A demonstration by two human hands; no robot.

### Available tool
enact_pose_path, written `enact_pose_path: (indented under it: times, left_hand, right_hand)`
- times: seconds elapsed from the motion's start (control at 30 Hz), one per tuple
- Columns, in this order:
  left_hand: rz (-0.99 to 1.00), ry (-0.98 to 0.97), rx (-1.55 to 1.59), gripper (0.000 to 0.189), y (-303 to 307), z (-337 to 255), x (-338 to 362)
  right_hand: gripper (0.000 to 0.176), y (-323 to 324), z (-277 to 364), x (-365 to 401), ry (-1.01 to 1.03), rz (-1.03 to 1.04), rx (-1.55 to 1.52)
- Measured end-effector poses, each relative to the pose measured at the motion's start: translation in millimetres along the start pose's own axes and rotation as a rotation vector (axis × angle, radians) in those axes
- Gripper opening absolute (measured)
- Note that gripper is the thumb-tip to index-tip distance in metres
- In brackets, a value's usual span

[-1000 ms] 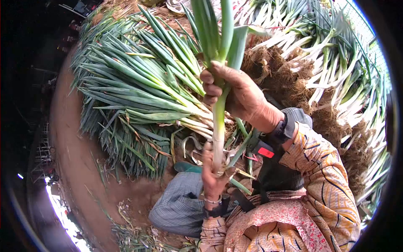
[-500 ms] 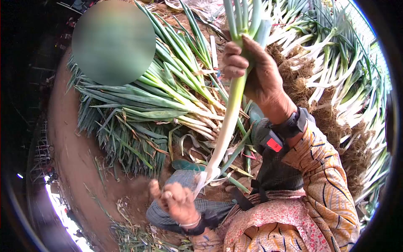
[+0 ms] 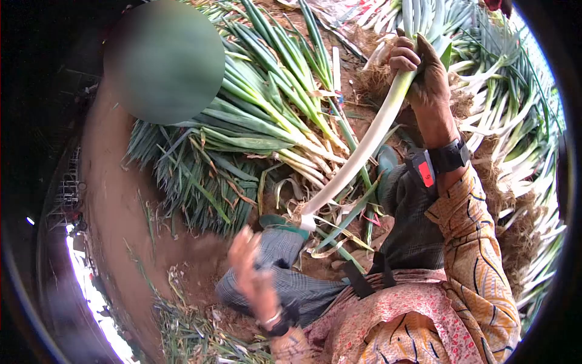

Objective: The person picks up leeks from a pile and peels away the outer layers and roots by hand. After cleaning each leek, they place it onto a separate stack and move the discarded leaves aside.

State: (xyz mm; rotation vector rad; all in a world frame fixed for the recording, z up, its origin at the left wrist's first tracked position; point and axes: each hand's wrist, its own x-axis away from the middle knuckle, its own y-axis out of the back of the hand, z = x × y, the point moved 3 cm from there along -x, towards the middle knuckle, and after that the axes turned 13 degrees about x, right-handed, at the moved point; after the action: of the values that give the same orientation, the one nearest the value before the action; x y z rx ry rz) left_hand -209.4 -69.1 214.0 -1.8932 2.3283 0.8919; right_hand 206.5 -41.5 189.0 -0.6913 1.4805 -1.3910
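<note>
My right hand (image 3: 421, 67) is closed around the upper part of a large green onion (image 3: 376, 133), at the upper right. Its long white stem slants down to the left, and its root end is near my knee, with a pale loose strip of skin (image 3: 308, 222) there. Green leaves rise above my fist. My left hand (image 3: 251, 273) is lower left, over my leg and apart from the stem. Motion smears its fingers, so whether it holds anything cannot be made out.
A pile of green onions (image 3: 285, 127) lies on the brown ground (image 3: 112, 200) at the left and centre. More, with bushy roots, are heaped at the right (image 3: 497, 121). Leaf scraps (image 3: 200, 333) lie at the bottom left. A blurred disc hides the upper left.
My right hand and the onion have moved right and slightly up in the view. My left hand is farther from the root end, and its fingers have become smeared. The scene has shifted right.
</note>
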Motion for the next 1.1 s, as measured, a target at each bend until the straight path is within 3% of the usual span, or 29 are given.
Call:
enact_pose_path:
  times: [0.03, 0.1, 0.17, 0.2, 0.23, 0.27, 0.3, 0.33, 0.37, 0.4, 0.43, 0.5, 0.53, 0.57, 0.63, 0.67, 0.73, 0.77, 0.8, 0.83, 0.87, 0.9, 0.97, 1.03, 1.07, 1.1]
  left_hand:
    - [0.155, -0.230, -0.006, 0.043, -28.5, -13.5, -10.1]
    - [0.241, -0.175, 0.011, 0.038, -68.5, -3.4, -8.3]
    - [0.383, 0.168, 0.203, 0.040, -93.2, 14.4, 13.1]
    - [0.330, 0.290, 0.307, 0.036, -101.9, 6.9, 22.7]
    - [0.202, 0.459, 0.518, 0.032, -111.1, 33.9, 44.9]
    - [0.176, 0.275, 0.417, 0.029, -115.7, 37.2, 47.0]
    - [0.226, 0.286, 0.433, 0.031, -118.1, 36.3, 48.4]
    - [0.116, 0.563, 0.710, 0.035, -133.0, 14.4, 40.2]
    - [0.214, 0.557, 0.903, 0.045, -140.7, 4.5, 32.1]
    - [0.245, 0.605, 1.059, 0.049, -151.0, -2.1, 24.8]
    - [0.261, 0.650, 1.201, 0.053, -158.4, -6.9, 20.4]
    - [0.232, 0.728, 1.160, 0.055, -171.6, -6.3, 19.9]
    - [0.211, 0.769, 1.140, 0.056, -177.9, -7.2, 18.8]
    - [0.300, 0.645, 1.023, 0.050, -186.6, -18.8, 19.3]
    - [0.243, 0.446, 0.804, 0.048, -197.8, 6.3, 30.4]
    - [0.269, 0.493, 0.729, 0.045, -197.0, 18.1, 37.2]
    - [0.305, 0.581, 0.574, 0.040, -191.1, 36.0, 47.0]
    - [0.360, 0.596, 0.523, 0.036, -188.6, 56.8, 58.3]
    - [0.396, 0.615, 0.460, 0.035, -182.5, 86.7, 74.0]
    - [0.413, 0.646, 0.387, 0.034, -170.7, 107.9, 86.8]
    - [0.539, 0.672, 0.333, 0.038, -165.7, 112.2, 88.8]
    - [0.659, 0.708, 0.281, 0.045, -165.1, 113.0, 86.1]
    - [0.830, 0.425, 0.101, 0.058, -174.7, 116.5, 72.6]
    - [0.766, 0.246, -0.039, 0.064, -187.6, 112.0, 49.8]
    - [0.706, 0.369, 0.103, 0.064, -195.4, 119.1, 37.6]
    - [0.645, 0.490, 0.248, 0.063, -204.5, 129.5, 27.3]
  right_hand:
    - [0.024, 0.4, -4.2, -0.6, -0.015, -0.017, -0.007]
    - [0.024, 1.0, -6.1, -0.6, -0.023, -0.056, -0.010]
    - [0.021, 5.6, -2.1, -2.7, -0.057, -0.116, -0.016]
    - [0.020, 6.8, -1.9, 1.7, 0.062, -0.287, 0.198]
    - [0.022, 1.8, -4.3, 5.6, 0.028, -0.399, 0.284]
    - [0.025, -9.3, -6.6, 16.2, 0.091, -0.539, 0.657]
    - [0.030, -22.0, -11.6, 19.1, 0.092, -0.415, 0.716]
    - [0.031, -23.4, -24.4, 18.9, 0.119, -0.325, 0.636]
    - [0.030, -23.8, -34.3, 16.4, 0.076, -0.241, 0.686]
    - [0.039, -42.7, -47.4, 23.3, -0.060, -0.214, 0.430]
    - [0.050, -52.8, -56.8, 23.4, 0.051, -0.183, 0.472]
    - [0.051, -62.9, -63.8, 27.7, 0.029, 0.002, 0.442]
    - [0.048, -62.1, -59.1, 30.6, 0.001, -0.047, 0.473]
    - [0.044, -63.4, -50.3, 33.8, -0.028, -0.093, 0.505]
    - [0.046, -56.1, -37.3, 32.2, 0.029, -0.099, 0.631]
    - [0.045, -52.8, -26.6, 32.1, 0.083, -0.134, 0.654]
    - [0.038, -53.8, 10.0, 25.4, 0.192, -0.259, 0.768]
    - [0.033, -50.6, 33.3, 21.6, 0.344, -0.400, 0.955]
    - [0.027, -51.3, 62.1, 23.4, 0.292, -0.509, 1.169]
    - [0.041, -2.2, 98.4, 14.0, 0.487, -0.227, 1.764]
    - [0.032, -48.3, 126.0, 39.4, 0.346, 0.037, 1.219]
    - [0.032, -34.8, 168.1, 59.8, 0.287, 0.070, 1.158]
    - [0.035, 6.3, 270.4, 78.6, 0.240, -0.137, 1.431]
    - [0.038, 34.4, 398.8, 88.0, 0.255, -0.361, 1.773]
    - [0.040, 47.6, 469.1, 90.0, 0.274, -0.483, 1.951]
    - [0.048, 36.9, 471.1, 119.5, 0.341, -0.760, 1.977]
